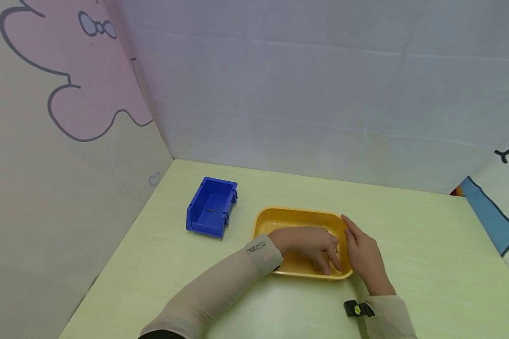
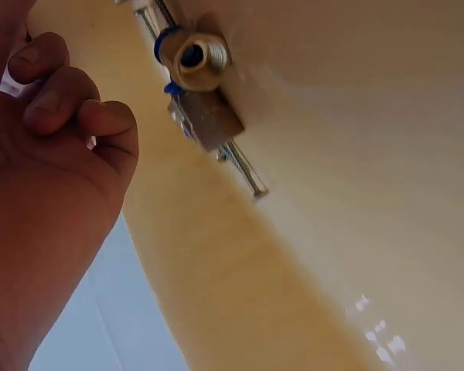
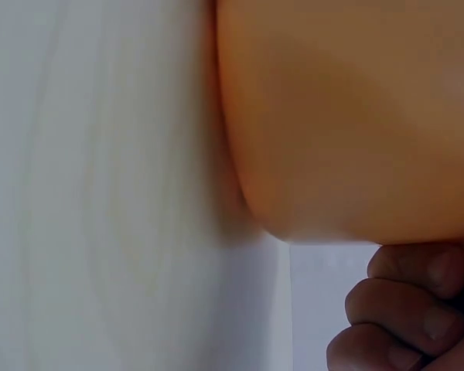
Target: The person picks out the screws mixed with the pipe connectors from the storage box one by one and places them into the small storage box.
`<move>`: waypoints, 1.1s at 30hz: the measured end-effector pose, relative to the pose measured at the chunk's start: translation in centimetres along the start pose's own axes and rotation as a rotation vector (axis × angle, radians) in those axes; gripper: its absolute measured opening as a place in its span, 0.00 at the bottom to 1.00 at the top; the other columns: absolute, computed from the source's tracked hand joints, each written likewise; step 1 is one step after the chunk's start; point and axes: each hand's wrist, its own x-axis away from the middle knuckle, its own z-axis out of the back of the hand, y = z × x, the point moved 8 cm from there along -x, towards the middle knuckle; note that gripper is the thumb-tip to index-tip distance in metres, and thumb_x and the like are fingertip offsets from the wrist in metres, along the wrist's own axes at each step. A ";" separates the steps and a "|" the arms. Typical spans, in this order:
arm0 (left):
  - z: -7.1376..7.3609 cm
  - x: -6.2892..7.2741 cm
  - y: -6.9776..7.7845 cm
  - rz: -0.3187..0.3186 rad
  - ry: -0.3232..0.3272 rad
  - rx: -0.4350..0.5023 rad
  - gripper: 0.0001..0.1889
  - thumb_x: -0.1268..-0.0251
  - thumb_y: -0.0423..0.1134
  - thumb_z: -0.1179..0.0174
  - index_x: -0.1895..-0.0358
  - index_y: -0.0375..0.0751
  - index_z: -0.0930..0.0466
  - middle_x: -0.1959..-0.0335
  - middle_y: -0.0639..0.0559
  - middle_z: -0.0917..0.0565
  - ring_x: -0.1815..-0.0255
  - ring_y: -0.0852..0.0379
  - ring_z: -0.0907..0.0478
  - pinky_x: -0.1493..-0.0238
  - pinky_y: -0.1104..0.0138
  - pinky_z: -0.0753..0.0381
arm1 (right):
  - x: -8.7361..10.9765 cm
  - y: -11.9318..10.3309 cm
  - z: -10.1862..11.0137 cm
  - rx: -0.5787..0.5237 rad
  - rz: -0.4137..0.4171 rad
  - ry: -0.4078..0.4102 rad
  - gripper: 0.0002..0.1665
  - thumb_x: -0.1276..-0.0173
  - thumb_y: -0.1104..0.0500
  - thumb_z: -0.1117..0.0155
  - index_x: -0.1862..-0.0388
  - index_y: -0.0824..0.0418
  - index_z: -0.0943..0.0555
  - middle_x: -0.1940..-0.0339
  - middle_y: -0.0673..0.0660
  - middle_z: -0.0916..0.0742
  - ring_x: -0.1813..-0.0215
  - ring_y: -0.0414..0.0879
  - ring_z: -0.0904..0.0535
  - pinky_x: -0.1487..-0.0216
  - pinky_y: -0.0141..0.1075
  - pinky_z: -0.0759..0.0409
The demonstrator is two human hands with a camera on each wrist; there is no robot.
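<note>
A shallow yellow tray point(image 1: 299, 213) lies on the table, with my left hand point(image 1: 307, 242) reaching down into its right half. Its thumb and one finger point at the tray floor with their tips apart; the other fingers point(image 2: 108, 127) curl loosely in the left wrist view. Beside them in the tray are a threaded brass fitting point(image 2: 205, 62), a brownish block point(image 2: 209, 120) and a metal screw point(image 2: 246, 171). My right hand point(image 1: 365, 256) grips the tray's right rim, its fingers point(image 3: 402, 309) curled at the tray edge in the right wrist view.
A blue open-front bin point(image 1: 212, 200) stands left of the tray, holding a small thin metal piece point(image 1: 211, 210). A black strap point(image 1: 358, 309) hangs at the right cuff. Cloth-covered walls point(image 1: 305, 108) close off the back and sides of the pale table point(image 1: 428, 245).
</note>
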 end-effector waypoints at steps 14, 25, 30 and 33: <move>-1.9 0.3 -0.5 0.167 -0.122 -0.077 0.14 0.38 0.46 0.30 0.50 0.69 0.13 0.58 0.72 0.23 0.59 0.73 0.29 0.55 0.80 0.31 | 0.0 -0.1 -0.2 -0.008 -0.014 -0.008 0.28 0.16 0.52 0.61 0.22 0.56 0.36 0.71 0.59 0.19 0.78 0.47 0.36 0.69 0.40 0.32; -1.7 -0.5 0.0 0.090 -0.125 -0.146 0.11 0.36 0.45 0.32 0.53 0.68 0.12 0.58 0.77 0.17 0.55 0.78 0.23 0.53 0.81 0.26 | 0.0 0.1 -0.2 -0.002 -0.003 0.004 0.28 0.16 0.52 0.61 0.22 0.56 0.36 0.73 0.60 0.21 0.79 0.47 0.36 0.70 0.40 0.32; -1.5 -0.6 0.6 0.057 -0.109 -0.195 0.07 0.34 0.47 0.34 0.57 0.64 0.09 0.64 0.74 0.15 0.60 0.77 0.21 0.55 0.80 0.25 | -0.1 0.3 -0.3 0.005 0.012 0.019 0.28 0.16 0.51 0.61 0.22 0.56 0.35 0.79 0.55 0.25 0.81 0.47 0.37 0.74 0.38 0.34; -1.5 -0.7 0.9 0.052 -0.093 -0.233 0.05 0.34 0.46 0.34 0.61 0.63 0.09 0.66 0.73 0.15 0.63 0.74 0.22 0.57 0.79 0.25 | -0.1 0.3 -0.4 0.003 0.015 0.021 0.27 0.16 0.52 0.60 0.23 0.56 0.35 0.80 0.54 0.26 0.81 0.46 0.37 0.75 0.37 0.34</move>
